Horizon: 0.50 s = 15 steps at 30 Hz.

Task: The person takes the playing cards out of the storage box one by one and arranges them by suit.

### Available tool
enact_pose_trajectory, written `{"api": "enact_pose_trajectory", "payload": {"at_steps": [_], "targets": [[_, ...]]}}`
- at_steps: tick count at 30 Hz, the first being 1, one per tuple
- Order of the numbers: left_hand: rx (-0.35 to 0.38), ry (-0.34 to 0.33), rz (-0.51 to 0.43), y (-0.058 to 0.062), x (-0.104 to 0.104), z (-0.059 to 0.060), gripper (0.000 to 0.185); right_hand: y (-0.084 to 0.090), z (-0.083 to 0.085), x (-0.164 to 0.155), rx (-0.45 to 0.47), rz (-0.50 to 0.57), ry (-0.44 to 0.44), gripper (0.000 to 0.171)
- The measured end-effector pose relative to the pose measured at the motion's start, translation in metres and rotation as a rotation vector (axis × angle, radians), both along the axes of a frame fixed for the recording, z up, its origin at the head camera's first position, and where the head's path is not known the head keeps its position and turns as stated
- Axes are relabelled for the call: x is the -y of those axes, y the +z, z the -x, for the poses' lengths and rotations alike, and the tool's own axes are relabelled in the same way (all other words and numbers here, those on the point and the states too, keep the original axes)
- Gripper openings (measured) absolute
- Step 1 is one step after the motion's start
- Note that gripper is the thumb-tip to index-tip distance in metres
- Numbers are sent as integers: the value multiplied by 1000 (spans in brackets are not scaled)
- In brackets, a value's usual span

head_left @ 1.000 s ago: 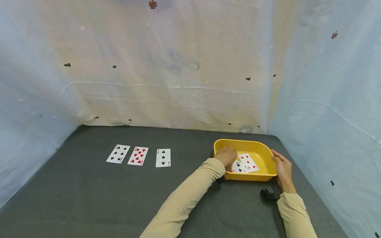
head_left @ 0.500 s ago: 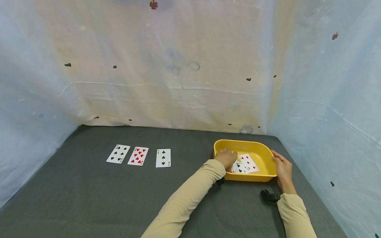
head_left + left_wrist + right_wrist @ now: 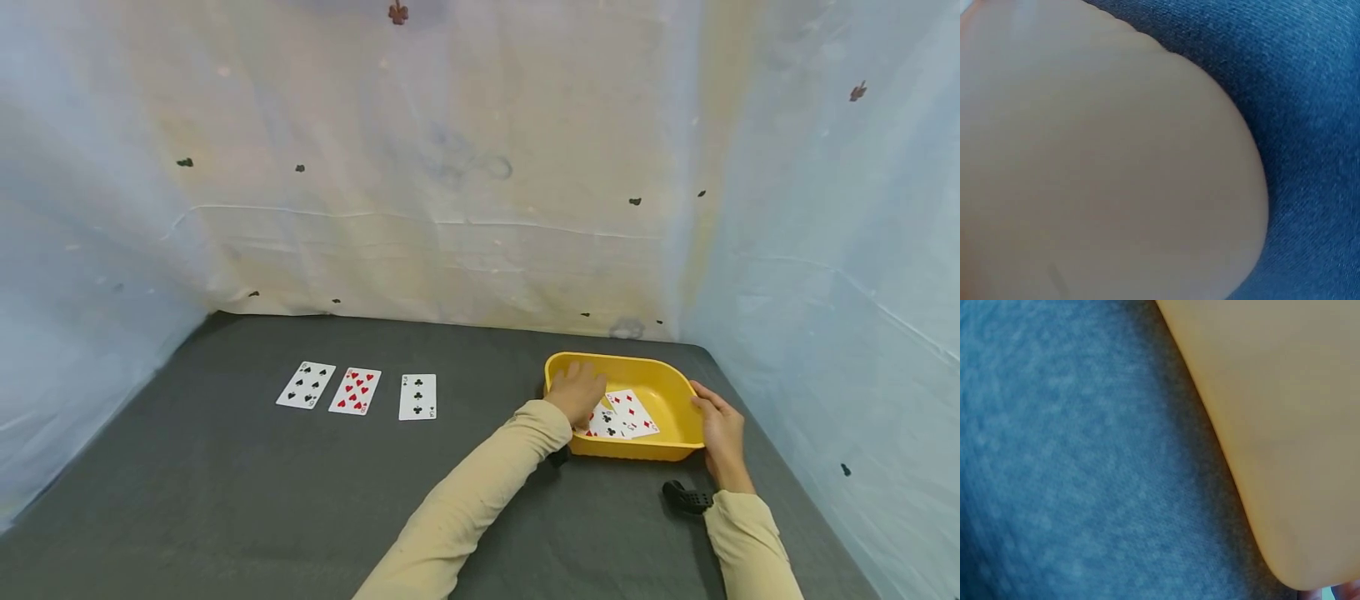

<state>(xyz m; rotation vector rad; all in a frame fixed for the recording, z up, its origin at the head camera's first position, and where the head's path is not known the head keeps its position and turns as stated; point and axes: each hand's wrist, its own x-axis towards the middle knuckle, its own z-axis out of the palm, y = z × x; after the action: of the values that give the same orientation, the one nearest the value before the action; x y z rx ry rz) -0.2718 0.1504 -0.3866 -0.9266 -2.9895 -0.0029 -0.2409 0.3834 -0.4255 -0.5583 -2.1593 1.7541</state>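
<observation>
While three cards are lying face up in a row on the dark cloth [image 3: 225, 500], the nine of spades [image 3: 306, 385], the nine of hearts [image 3: 355, 391] and the three of clubs [image 3: 417, 397], the left hand [image 3: 581, 393] is reaching into the yellow tray [image 3: 637, 451], its fingers resting on the loose cards [image 3: 626, 414] heaped inside; whether they are pinching one I cannot tell. Further right, the right hand [image 3: 722, 435] is curling round the tray's near right rim and steadying it. Judging by the row, a card is being picked for it. Lifting calls for sliding a single card free of the overlapping ones, since neighbours could be dragged along
</observation>
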Motion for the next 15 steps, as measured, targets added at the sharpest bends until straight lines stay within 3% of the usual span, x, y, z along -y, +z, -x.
{"api": "enact_pose_trajectory", "payload": {"at_steps": [6, 10, 15], "targets": [[18, -24, -63, 1, 1, 7, 21, -1, 1, 0, 9, -20, 4, 43], [26, -31, -55, 3, -1, 14, 24, -1, 2, 1, 15, -37, 10, 44], [44, -72, -62, 18, -1, 10, 17, 1, -1, -1, 16, -26, 18, 44]]}}
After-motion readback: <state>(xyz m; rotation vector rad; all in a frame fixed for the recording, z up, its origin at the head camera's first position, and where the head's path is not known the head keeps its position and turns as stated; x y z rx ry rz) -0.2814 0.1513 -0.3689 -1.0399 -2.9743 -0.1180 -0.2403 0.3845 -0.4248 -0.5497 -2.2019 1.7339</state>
